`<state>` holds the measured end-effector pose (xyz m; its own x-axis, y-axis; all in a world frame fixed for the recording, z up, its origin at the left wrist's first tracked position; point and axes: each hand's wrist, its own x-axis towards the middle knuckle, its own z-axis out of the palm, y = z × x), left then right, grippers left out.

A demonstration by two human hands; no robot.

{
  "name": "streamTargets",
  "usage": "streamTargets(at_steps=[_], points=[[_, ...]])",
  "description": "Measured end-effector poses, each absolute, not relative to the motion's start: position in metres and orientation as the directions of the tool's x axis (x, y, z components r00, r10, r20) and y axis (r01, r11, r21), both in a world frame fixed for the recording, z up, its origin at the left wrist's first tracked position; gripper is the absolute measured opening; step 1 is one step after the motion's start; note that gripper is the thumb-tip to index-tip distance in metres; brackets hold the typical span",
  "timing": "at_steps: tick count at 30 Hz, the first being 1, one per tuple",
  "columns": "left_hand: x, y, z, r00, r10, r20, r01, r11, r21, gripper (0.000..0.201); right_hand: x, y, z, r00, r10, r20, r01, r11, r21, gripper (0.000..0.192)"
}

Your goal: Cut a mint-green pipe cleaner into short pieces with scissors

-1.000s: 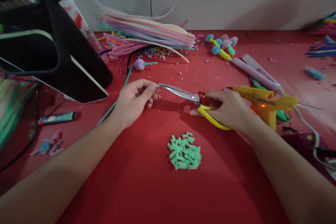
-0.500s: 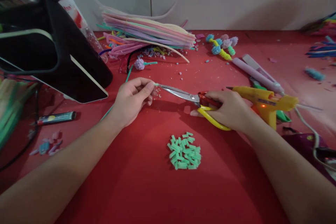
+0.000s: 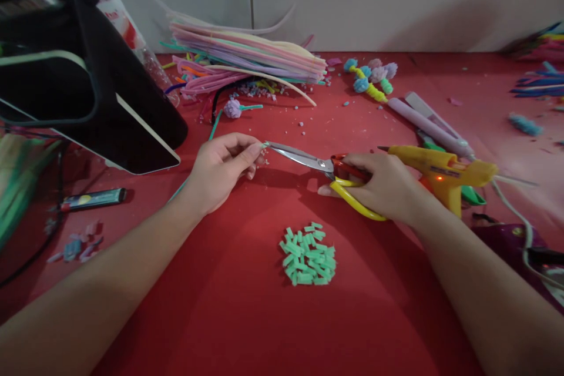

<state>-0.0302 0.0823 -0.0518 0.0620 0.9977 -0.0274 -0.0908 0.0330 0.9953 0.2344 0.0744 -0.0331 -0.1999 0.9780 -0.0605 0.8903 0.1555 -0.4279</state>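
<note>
My left hand pinches a green pipe cleaner near its end, and a short green tip pokes out past the fingertips. My right hand grips scissors with red and yellow handles. The silver blade tips touch that green tip. A pile of several short green cut pieces lies on the red table below the blades.
A yellow glue gun rests just right of my right hand, a lilac tool behind it. A stack of pastel pipe cleaners lies at the back, small pompom flowers beside it. A black device stands left, a lighter below it.
The scissor blades have stayed at the green tip and look a little more closed. Both hands have hardly moved.
</note>
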Motion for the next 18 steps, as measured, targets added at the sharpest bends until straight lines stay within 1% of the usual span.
streamTargets(at_steps=[9,13,18], points=[[-0.0294,0.0808,-0.0501,0.058,0.997,-0.048,-0.085,0.053,0.995,0.017,0.2343,0.0759,-0.0342,-0.19,0.98,-0.064,0.892,0.145,-0.428,0.068],[-0.0287,0.0813,-0.0498,0.061,0.997,-0.048,-0.115,0.055,0.992,0.016,0.2343,0.0765,-0.0362,-0.179,0.983,-0.038,0.894,0.146,-0.423,0.07],[-0.0306,0.0833,-0.0531,0.062,0.998,-0.031,-0.119,0.038,0.992,0.014,0.2358,0.0749,-0.0376,-0.17,0.985,-0.041,0.879,0.133,-0.457,0.07]])
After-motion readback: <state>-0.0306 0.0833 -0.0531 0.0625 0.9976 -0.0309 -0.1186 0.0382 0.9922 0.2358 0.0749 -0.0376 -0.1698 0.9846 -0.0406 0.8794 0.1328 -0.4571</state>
